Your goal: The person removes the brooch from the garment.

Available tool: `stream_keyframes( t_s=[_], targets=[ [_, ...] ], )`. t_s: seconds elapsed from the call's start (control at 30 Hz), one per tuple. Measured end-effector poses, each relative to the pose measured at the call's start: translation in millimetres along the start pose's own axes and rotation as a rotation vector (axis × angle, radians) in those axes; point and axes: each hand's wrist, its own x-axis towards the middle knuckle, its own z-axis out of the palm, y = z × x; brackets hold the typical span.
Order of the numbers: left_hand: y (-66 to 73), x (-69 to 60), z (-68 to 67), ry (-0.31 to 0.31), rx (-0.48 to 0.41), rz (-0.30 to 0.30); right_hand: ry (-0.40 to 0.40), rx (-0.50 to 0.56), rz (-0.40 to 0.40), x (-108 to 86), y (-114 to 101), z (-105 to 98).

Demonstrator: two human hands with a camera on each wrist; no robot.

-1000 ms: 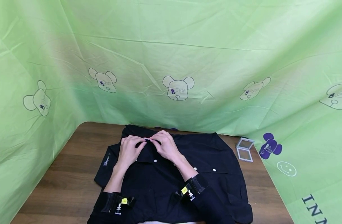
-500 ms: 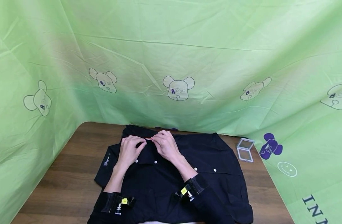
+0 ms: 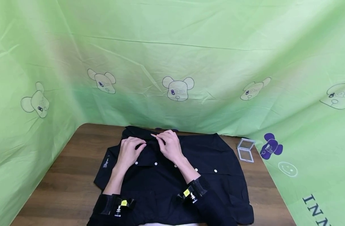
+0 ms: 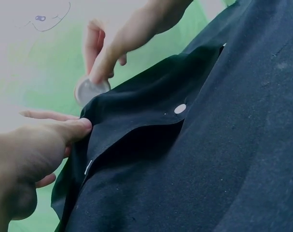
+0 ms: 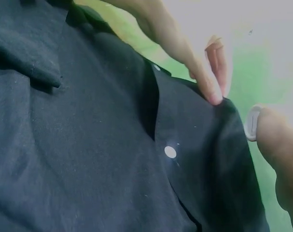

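A black button-up shirt [image 3: 172,179] lies spread on the wooden table, with several white buttons along its placket. At its far left part, my left hand [image 3: 129,152] pinches a raised edge of the cloth between thumb and fingers; the left wrist view shows the thumb [image 4: 81,126] on the fold. Just to the right, my right hand [image 3: 170,146] pinches a small round badge [image 4: 90,90], pale with a rim. In the head view the badge shows nearly edge-on. The right wrist view has the badge [image 5: 253,123] beside the shirt edge, a small gap between them.
A small hinged case with clear panels [image 3: 246,150] stands open on the table's right side. The wooden tabletop [image 3: 68,166] shows left of the shirt. A green curtain [image 3: 127,103] with printed bear heads hangs behind and at both sides.
My right hand has moved slightly up and right, taking the badge away from the left fingertips and tilting it. The left hand keeps its pinch on the cloth.
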Motion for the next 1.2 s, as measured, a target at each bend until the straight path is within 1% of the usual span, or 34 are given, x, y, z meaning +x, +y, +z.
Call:
stream_keyframes(
  t_s=[0.17,0.33,0.67,0.8,0.97,1.07,1.2],
  targets=[
    [-1.0,-1.4,-1.1,-0.013,0.018,0.007,0.019,0.113,0.14,-4.7,0.4,-10.8],
    [-2.1,-2.1,-2.0,-0.031,0.041,0.006,0.054,0.175,0.229,-11.5,2.9,-27.1],
    [0.3,0.5,-4.6,-0.11,0.076,-0.003,0.109,0.23,0.314,-29.2,6.9,-71.7],
    [0.1,-0.3,-4.8,-0.166,0.109,-0.012,0.136,0.231,0.339,-37.6,9.0,-87.4],
    [1.4,-1.2,-5.1,-0.23,0.138,-0.021,0.161,0.221,0.369,-48.9,14.2,-102.7],
    [3.9,0.0,-4.4,-0.249,0.145,-0.018,0.176,0.215,0.392,-55.4,18.0,-110.5],
    [10.1,3.6,-0.6,-0.266,0.149,0.005,0.205,0.212,0.41,-63.0,23.2,-120.0]
  ],
)
